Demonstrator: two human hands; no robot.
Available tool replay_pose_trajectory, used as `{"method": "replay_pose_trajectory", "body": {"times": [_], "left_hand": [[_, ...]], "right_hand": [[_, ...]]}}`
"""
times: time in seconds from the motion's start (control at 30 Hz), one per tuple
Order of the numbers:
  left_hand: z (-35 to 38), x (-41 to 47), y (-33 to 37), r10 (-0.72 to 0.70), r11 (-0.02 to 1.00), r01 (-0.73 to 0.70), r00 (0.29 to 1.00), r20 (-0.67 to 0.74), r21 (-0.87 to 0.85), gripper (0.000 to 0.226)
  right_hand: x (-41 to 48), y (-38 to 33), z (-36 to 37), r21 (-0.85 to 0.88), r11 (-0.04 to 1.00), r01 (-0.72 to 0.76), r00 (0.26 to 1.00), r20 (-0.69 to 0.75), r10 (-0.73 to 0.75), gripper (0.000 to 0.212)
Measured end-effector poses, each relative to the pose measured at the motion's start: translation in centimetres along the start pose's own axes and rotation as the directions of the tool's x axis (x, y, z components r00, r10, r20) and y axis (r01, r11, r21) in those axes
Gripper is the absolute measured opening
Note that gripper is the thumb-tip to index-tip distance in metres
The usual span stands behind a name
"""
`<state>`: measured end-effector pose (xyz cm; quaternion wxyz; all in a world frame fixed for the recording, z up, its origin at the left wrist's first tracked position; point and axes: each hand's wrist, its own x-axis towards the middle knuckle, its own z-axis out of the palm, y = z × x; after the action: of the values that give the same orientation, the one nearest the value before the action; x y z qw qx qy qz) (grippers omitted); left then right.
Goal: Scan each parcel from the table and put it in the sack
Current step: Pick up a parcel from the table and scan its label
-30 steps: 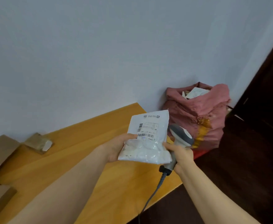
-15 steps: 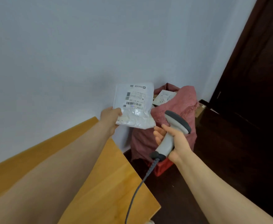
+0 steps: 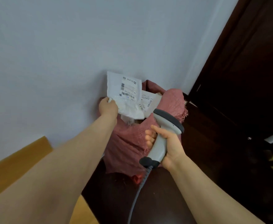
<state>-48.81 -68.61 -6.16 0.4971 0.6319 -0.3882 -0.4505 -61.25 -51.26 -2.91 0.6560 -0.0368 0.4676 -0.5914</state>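
Head view, left hand: the left hand [image 3: 108, 107] pinches the lower left corner of the parcel [image 3: 126, 94], thumb and fingers closed on its edge.
Head view, parcel: a white plastic mailer, held up in the air with its label and barcode facing the camera. It is over the near left part of the sack [image 3: 126, 146] mouth, close to the wall [image 3: 68, 46].
Head view, right hand: the right hand [image 3: 171, 144] is wrapped round the grip of the scanner [image 3: 163, 136], whose head points off toward the sack rather than at the label. Its cable [image 3: 136, 198] hangs down in front of the sack.
Head view, sack: reddish woven cloth, standing on the dark floor between the bench [image 3: 14, 160] end and the door [image 3: 245, 78]. The mouth is open, and another labelled packet [image 3: 148, 99] lies near the top.
Progress: this parcel looks ready to drop, though the pictures cannot show whether its scan registered. At least one packet is already bagged. Only a bare strip of the bench shows, so what remains there cannot be told.
Edges: the sack rim sags unevenly, higher on the right, with a frayed fold beside the scanner head.
Open room: the mouth is partly filled, so the clearest gap seems to be just below the parcel. The wall hems in the left and the scanner the right.
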Motion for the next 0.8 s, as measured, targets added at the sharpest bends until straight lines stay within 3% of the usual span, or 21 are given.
{"method": "replay_pose_trajectory", "body": {"times": [0.07,0.13,0.2,0.3,0.37,0.57,0.67,0.8], "left_hand": [[1.5,0.9,-1.6,-0.090,0.993,0.081,0.990,0.106,0.084,0.032],[2.1,1.2,-3.0,-0.156,0.947,0.087,0.966,0.204,0.311,0.046],[2.0,0.6,-3.5,-0.149,0.894,0.006,0.947,0.286,0.447,0.044],[1.1,-0.6,-3.1,-0.099,0.877,-0.083,0.932,0.348,0.473,0.038],[0.0,-1.7,-2.4,-0.069,0.852,-0.141,0.925,0.374,0.505,0.040],[-5.2,-9.0,0.0,0.017,0.834,-0.200,0.941,0.338,0.515,0.025],[-9.8,-14.4,-0.1,0.036,0.790,-0.218,0.949,0.312,0.573,0.041],[-17.6,-22.3,-1.9,-0.010,0.645,-0.204,0.961,0.275,0.736,0.051]], "right_hand": [[1.1,0.1,-0.4,0.009,1.000,-0.019,1.000,-0.005,0.019,0.027],[1.8,0.3,-0.8,0.012,0.999,-0.035,0.999,-0.006,0.036,0.033],[2.1,0.5,-1.1,0.016,0.999,-0.052,0.998,-0.022,0.052,0.025],[1.5,0.6,-1.2,0.033,0.997,-0.073,0.997,-0.032,0.074,0.008],[0.4,0.8,-1.0,0.043,0.995,-0.088,0.996,-0.016,0.088,0.009],[-6.1,2.3,-0.7,-0.052,0.992,-0.112,0.990,0.078,0.116,0.009],[-10.9,4.7,-1.5,-0.123,0.983,-0.133,0.979,0.136,0.150,0.008],[-17.0,10.2,-3.0,-0.231,0.956,-0.179,0.949,0.215,0.229,0.004]]}}
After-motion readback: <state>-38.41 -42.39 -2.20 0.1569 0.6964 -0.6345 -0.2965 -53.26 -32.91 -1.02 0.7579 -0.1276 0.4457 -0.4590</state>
